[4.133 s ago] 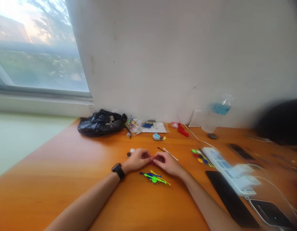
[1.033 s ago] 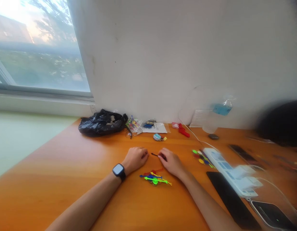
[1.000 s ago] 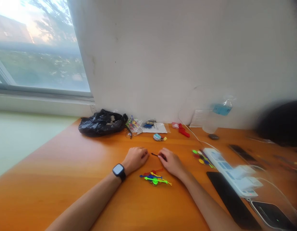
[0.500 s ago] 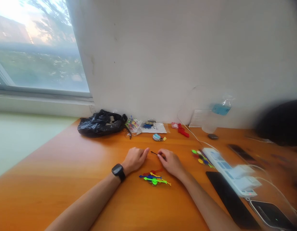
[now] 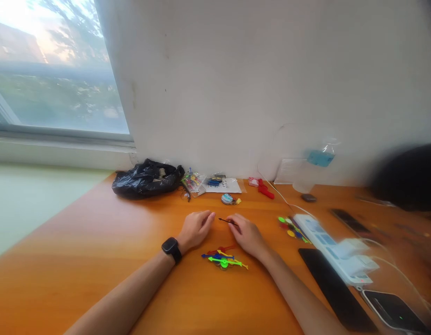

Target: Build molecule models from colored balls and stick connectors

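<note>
My right hand (image 5: 247, 234) rests on the orange table (image 5: 96, 260) and pinches a thin dark stick (image 5: 225, 221) whose tip points left. My left hand (image 5: 196, 228), a black watch (image 5: 171, 247) on its wrist, lies palm down just left of that tip, fingers loosely curled and holding nothing I can see. In front of both hands lies a small pile of coloured plastic pieces (image 5: 224, 258), green, blue, yellow and red.
A black plastic bag (image 5: 145, 177), clear packets of small parts (image 5: 211, 182), a red piece (image 5: 264, 189) and a water bottle (image 5: 314, 165) line the wall. Right: coloured discs (image 5: 290, 227), a white power strip (image 5: 335, 249), phones (image 5: 393, 309), cables.
Four seconds ago both hands were closed together on a small red piece. That red piece now lies in the pile, my right hand holds the dark stick, and my left hand has flattened slightly.
</note>
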{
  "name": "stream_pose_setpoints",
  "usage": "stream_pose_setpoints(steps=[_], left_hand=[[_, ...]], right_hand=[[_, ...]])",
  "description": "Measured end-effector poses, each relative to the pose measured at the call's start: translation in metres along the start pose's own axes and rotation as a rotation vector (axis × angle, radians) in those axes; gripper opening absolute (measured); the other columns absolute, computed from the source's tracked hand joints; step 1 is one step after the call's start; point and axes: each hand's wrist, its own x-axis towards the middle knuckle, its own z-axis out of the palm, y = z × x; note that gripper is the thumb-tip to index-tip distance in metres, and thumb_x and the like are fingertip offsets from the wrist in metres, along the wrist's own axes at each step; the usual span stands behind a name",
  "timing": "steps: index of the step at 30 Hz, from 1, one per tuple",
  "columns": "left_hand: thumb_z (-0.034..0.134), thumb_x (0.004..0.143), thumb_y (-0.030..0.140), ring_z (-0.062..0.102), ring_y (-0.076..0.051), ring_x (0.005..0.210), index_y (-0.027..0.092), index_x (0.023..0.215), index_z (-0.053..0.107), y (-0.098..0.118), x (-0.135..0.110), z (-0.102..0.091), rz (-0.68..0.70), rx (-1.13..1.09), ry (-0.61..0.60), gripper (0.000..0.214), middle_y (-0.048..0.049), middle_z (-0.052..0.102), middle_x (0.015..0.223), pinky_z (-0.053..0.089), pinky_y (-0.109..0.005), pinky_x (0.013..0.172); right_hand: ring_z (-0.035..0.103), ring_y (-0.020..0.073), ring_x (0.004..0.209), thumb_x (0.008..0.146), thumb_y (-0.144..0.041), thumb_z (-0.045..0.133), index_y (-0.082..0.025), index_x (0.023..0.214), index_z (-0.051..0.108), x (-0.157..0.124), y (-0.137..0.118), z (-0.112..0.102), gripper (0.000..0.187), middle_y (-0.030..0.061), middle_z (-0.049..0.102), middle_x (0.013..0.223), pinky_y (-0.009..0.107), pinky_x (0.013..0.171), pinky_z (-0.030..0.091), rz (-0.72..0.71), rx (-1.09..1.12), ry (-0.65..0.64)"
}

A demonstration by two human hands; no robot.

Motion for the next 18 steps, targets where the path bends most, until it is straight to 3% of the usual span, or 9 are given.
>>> stream_pose_setpoints(steps=[3,7,12,18], left_hand=[[0.047,0.095,0.02,0.057,-0.019,0.075,0.021,0.099,0.063,-0.006,0.0,0.003,0.06,-0.044,0.009,0.016,-0.0015,0.064,0.081,0.039,-0.029,0.071],[0.041,0.086,0.004,0.057,-0.021,0.092,0.021,0.11,0.057,-0.016,0.0,0.012,0.125,-0.136,0.092,0.033,-0.0059,0.062,0.1,0.047,-0.032,0.085],[0.043,0.102,0.018,0.06,-0.021,0.101,0.02,0.114,0.057,-0.021,0.004,0.021,0.11,-0.159,0.17,0.019,-0.009,0.064,0.107,0.05,-0.035,0.093],[0.063,0.099,0.036,0.063,-0.015,0.075,0.02,0.1,0.068,-0.02,0.006,0.019,0.008,-0.215,0.091,0.017,-0.0021,0.072,0.087,0.047,-0.025,0.071]], right_hand=[[0.069,0.0223,0.097,0.103,-0.023,0.048,-0.025,0.111,0.068,0.0,-0.002,-0.001,0.022,0.005,0.071,0.109,0.035,0.087,0.052,-0.01,-0.015,-0.016],[0.068,0.0224,0.097,0.102,-0.021,0.049,-0.025,0.109,0.068,0.0,-0.003,-0.001,0.021,0.0048,0.071,0.108,0.034,0.085,0.051,-0.023,-0.017,-0.017],[0.068,0.0218,0.095,0.101,-0.02,0.051,-0.025,0.107,0.068,0.0,-0.002,-0.001,0.019,0.005,0.07,0.107,0.034,0.084,0.052,-0.012,-0.015,-0.017],[0.068,0.0208,0.092,0.101,-0.022,0.051,-0.026,0.107,0.07,0.0,-0.002,-0.001,0.02,0.0041,0.07,0.106,0.033,0.082,0.051,-0.006,-0.017,-0.018]])
